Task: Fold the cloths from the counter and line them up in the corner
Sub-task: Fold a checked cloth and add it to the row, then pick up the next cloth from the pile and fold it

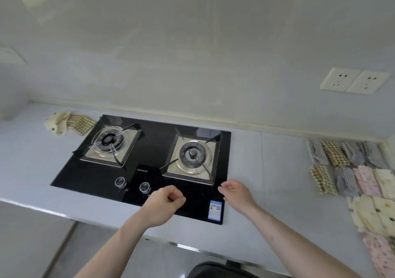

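Note:
Two crumpled cloths lie at the far left of the grey counter [267, 171]: a cream cloth [57, 122] and a green-checked cloth [80, 124] touching it. Several folded cloths [350, 171] sit in rows in the right corner: grey, checked, pink and cream ones. My left hand [164, 203] hovers over the front of the stove with fingers curled and nothing in it. My right hand [235, 192] hovers beside it, fingers loosely bent, holding nothing.
A black glass gas stove [154, 141] with two burners and two knobs [132, 184] fills the counter's middle. Two wall sockets [354, 81] are at the right. A dark object [213, 270] shows below the counter's front edge.

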`<state>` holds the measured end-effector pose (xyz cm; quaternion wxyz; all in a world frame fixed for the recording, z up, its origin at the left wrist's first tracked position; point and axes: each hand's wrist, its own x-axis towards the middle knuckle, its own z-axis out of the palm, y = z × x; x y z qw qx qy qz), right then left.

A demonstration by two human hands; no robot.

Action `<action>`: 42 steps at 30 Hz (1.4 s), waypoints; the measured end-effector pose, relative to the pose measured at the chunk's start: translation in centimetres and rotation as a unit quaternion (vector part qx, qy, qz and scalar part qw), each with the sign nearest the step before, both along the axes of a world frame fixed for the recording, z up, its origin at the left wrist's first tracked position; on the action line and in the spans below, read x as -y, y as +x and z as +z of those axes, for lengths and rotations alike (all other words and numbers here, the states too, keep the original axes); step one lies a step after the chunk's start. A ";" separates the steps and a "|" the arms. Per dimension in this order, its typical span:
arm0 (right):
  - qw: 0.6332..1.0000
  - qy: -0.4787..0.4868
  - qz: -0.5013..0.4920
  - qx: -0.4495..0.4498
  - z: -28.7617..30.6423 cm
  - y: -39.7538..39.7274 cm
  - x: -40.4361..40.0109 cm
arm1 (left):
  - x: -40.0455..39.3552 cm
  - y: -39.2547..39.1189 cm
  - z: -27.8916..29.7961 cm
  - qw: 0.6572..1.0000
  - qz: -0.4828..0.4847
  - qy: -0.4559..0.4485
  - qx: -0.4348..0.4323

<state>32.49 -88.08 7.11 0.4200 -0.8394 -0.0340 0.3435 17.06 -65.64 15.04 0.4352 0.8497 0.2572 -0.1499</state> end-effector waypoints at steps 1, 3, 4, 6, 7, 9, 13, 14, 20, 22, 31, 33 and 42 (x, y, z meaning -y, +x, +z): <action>0.999 0.024 0.020 0.009 0.9 -1.5 -2.5 | -1.5 -1.9 0.2 1.000 0.019 0.000 0.005; 0.996 0.049 0.071 0.032 2.9 -4.6 -7.2 | -4.6 -5.8 0.5 0.998 0.056 0.004 0.017; 0.993 0.056 0.097 0.044 4.0 -6.2 -9.4 | -6.2 -7.7 0.7 0.997 0.073 0.009 0.024; 0.986 0.075 0.136 0.056 6.0 -9.3 -13.6 | -9.2 -11.7 1.0 0.993 0.108 0.019 0.036; 0.984 0.081 0.150 0.055 6.6 -10.7 -15.5 | -10.7 -13.6 1.1 0.990 0.128 0.022 0.045; 0.979 0.090 0.174 0.051 7.3 -13.5 -18.8 | -13.4 -17.2 1.1 0.984 0.165 0.029 0.058; 0.964 0.100 0.237 0.066 7.8 -18.4 -24.0 | -17.8 -23.9 1.1 0.974 0.216 0.039 0.053; 0.960 0.101 0.255 0.065 7.9 -19.3 -25.0 | -18.8 -25.3 1.1 0.972 0.225 0.041 0.055; 0.938 0.088 0.324 0.081 8.4 -21.6 -31.5 | -23.9 -29.2 0.6 0.955 0.283 0.041 0.079; 0.935 0.094 0.333 0.085 8.6 -21.5 -33.8 | -25.5 -29.7 0.4 0.950 0.300 0.037 0.083; 0.929 0.121 0.342 0.075 8.0 -19.9 -45.7 | -35.1 -30.3 1.6 0.941 0.329 0.045 0.067; 0.926 0.129 0.347 0.076 8.1 -19.2 -48.5 | -37.8 -29.6 1.7 0.939 0.331 0.055 0.071; 0.923 0.101 0.349 0.128 7.8 -15.8 -55.6 | -47.2 -23.1 -2.0 0.966 0.252 0.032 0.039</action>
